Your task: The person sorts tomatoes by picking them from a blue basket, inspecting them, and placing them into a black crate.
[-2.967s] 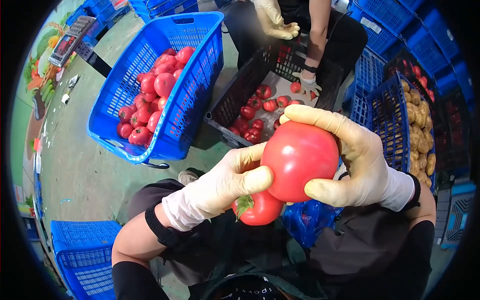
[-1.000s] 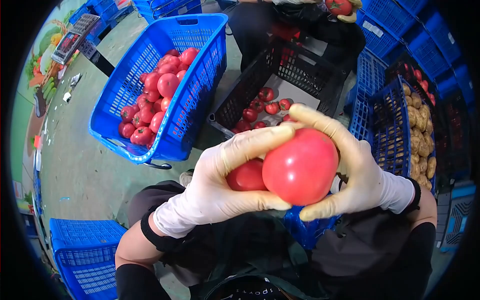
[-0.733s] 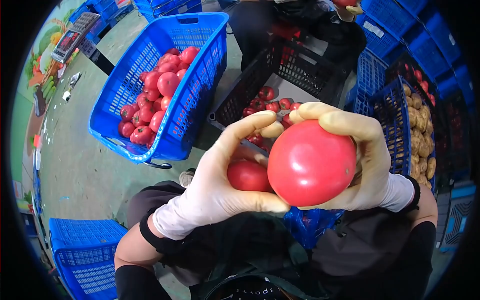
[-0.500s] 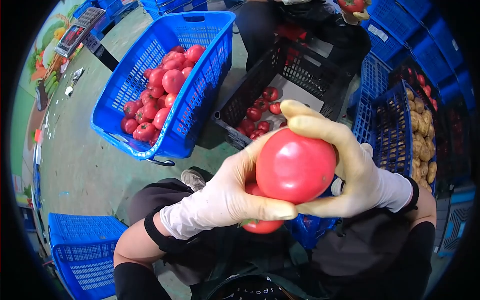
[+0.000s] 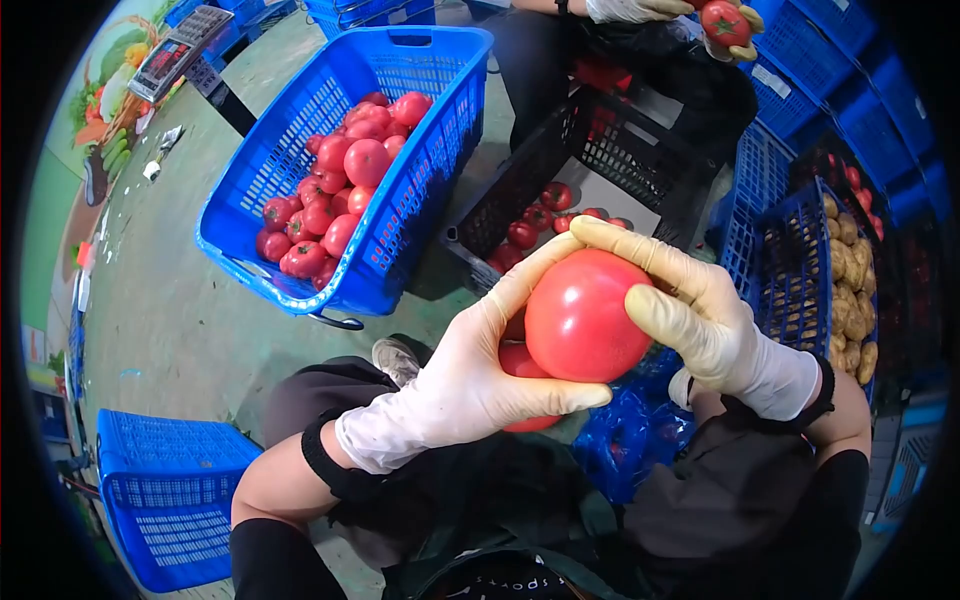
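- Far left, a blue crate [image 5: 170, 490] sits on the floor by my knee. Above it, a blue basket [image 5: 415, 180] holds a pile of red tomatoes [image 5: 340, 195].
- My left hand [image 5: 470, 385] wears a white glove. Its grip is closed around a small tomato [image 5: 518, 362] in the palm. Its fingers and thumb also prop up the big tomato [image 5: 582, 315].
- The big tomato is up in the air in front of me, between both hands and over my lap.
- Behind it is a black crate [image 5: 520, 190] with a few little tomatoes inside.
- My right hand [image 5: 715, 330] has its grip closed on the right side of the big tomato, with the fingers over the top.
- Far right is a crate of potatoes [image 5: 850, 280].
- I think the step in hand is looking the big tomato over. The next move calls for a soft hold so the skin does not get hurt. One hand must take the full weight before the other lets go.
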The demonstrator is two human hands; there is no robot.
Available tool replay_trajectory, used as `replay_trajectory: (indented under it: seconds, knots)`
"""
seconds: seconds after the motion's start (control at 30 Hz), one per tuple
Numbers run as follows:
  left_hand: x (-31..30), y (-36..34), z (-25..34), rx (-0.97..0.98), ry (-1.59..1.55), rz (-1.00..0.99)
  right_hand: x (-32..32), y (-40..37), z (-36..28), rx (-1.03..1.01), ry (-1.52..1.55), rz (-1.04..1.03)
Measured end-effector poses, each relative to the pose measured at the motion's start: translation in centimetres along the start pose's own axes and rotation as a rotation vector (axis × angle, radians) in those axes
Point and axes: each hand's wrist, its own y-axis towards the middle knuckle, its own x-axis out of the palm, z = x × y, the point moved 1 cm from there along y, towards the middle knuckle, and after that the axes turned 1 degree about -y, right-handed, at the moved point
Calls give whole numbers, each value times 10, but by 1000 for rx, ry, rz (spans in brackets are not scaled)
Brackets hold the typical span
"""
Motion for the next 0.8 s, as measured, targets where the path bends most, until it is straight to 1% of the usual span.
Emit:
replay_trajectory:
  seconds: [0.03, 0.1, 0.13, 0.23, 0.3, 0.33, 0.37, 0.43, 0.5, 0.53, 0.57, 0.6, 0.63, 0.67, 0.7, 0.73, 0.77, 0.8]
  knots:
    - [0, 0, -1, 2, 2, 5, -1, 0, 3, -2, -1, -6]
    - [-1, 2, -2, -118, -147, 22, -3, 5, 9, 47, 12, 34]
    - [-2, 3, 2, -188, -266, 33, -4, 7, 17, 82, 88, 32]
    - [-11, -1, -20, -475, -577, 98, -8, 7, 43, 325, 208, 45]
    - [-28, 1, -36, -531, -613, 213, -13, -2, 69, 477, 221, 66]
    - [-47, 5, -44, -593, -665, 246, -19, -9, 84, 530, 216, 39]
    - [-59, 6, -33, -388, -564, 373, -22, -15, 93, 587, 211, 17]
    - [-93, 17, -30, -146, -689, 600, -20, -19, 94, 677, 145, 4]
    - [-121, 25, -24, -166, -825, 744, -17, -18, 92, 672, 129, -6]
    - [-119, 26, -23, -149, -802, 738, -16, -16, 88, 665, 125, -6]
    - [-107, 26, -25, -171, -800, 777, -12, -13, 82, 588, 96, -9]
    - [-92, 26, -29, -243, -862, 735, -8, -12, 76, 516, 66, -11]
    - [-78, 25, -32, -317, -925, 691, -4, -11, 70, 521, 64, -5]
    - [-65, 22, -31, -382, -982, 531, -1, -8, 63, 441, 15, -2]
    - [-47, 20, -19, -426, -1040, 476, 2, -7, 56, 364, -31, 2]
    - [-38, 16, -15, -391, -956, 339, 4, -7, 48, 333, -16, 23]
    - [-32, 12, -10, -356, -871, 202, 5, -6, 41, 344, -13, 36]
    - [-23, 8, 1, -288, -758, 143, 5, -6, 35, 255, -5, 16]
